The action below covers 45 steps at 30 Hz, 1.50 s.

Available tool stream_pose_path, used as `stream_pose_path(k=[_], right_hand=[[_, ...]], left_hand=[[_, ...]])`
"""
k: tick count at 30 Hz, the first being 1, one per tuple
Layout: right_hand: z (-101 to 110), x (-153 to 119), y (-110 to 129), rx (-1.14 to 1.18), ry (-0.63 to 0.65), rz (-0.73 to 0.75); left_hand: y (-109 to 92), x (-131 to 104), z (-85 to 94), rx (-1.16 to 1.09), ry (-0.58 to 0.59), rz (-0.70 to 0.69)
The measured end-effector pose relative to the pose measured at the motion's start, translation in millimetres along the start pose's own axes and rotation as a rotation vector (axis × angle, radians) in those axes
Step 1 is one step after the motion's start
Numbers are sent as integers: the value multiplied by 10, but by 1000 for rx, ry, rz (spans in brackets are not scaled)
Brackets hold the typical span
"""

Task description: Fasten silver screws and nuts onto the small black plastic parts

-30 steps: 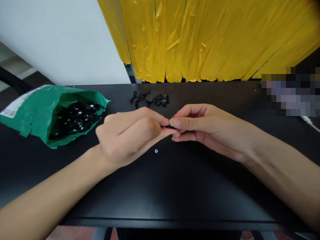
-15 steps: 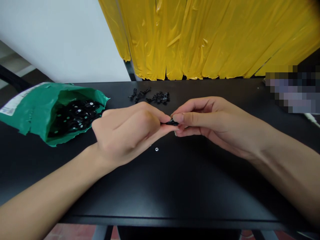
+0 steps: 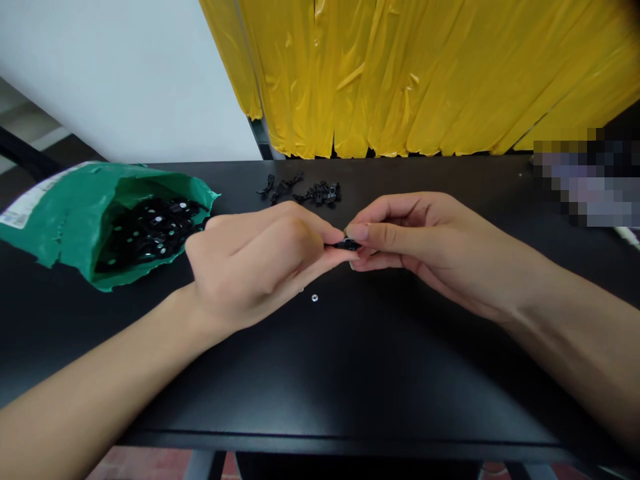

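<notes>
A small black plastic part [image 3: 347,245] is pinched between my two hands above the table. My left hand [image 3: 260,257] is closed, its thumb and forefinger gripping the part from the left. From the right, the thumb and fingertips of my right hand [image 3: 400,233] press on the same part. Fingers cover most of it, so its full shape is hidden. On the table below lies a small silvery ring [image 3: 315,298], like a washer or nut. Part of another small bright piece shows at the lower edge of my left hand.
An open green plastic bag [image 3: 65,220] full of black parts [image 3: 160,230] lies at the left. Several loose black pieces [image 3: 320,193] are scattered toward the back of the black table [image 3: 350,373]. Yellow plastic sheeting [image 3: 400,73] hangs behind, beside a white panel [image 3: 130,80]. A blurred-out object stands at right.
Both hands keep the same pinch on the black part, with hardly any movement. The whole view has shifted very slightly.
</notes>
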State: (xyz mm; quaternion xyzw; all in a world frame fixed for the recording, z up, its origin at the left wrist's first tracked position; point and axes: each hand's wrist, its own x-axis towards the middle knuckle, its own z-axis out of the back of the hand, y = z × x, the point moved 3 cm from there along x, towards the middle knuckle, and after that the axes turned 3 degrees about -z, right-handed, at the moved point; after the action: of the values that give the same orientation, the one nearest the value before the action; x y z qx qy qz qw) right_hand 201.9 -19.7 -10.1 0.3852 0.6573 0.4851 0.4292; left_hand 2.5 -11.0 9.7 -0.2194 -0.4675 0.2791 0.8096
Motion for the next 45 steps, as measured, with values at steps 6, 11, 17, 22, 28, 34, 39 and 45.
stream_pose_path(k=[6,11,17,22,28,34,39,45], right_hand=[[-57,-24,-4,-51,-52,173],[-40,-33,9,-97,-81,243],[-22,7,-40,-59,-115,302],[-43,23,-49,-43,-149,355],[-58,11,-32,-114,-276,408],[-63,-15,-24,-113,-301,418],[-71,-43,-17,-160,-314,435],[-104,-100,-1,-197,-271,477]], left_hand=[[75,-10,-22,286,55,-139],[184,27,7,116,-300,-320],[148,65,-122,-76,-209,26],[146,70,-197,-367,-189,188],[193,67,-234,-524,-173,255],[212,77,-207,-485,-143,247],[280,88,-177,-466,-162,306],[352,85,-236,-547,31,331]])
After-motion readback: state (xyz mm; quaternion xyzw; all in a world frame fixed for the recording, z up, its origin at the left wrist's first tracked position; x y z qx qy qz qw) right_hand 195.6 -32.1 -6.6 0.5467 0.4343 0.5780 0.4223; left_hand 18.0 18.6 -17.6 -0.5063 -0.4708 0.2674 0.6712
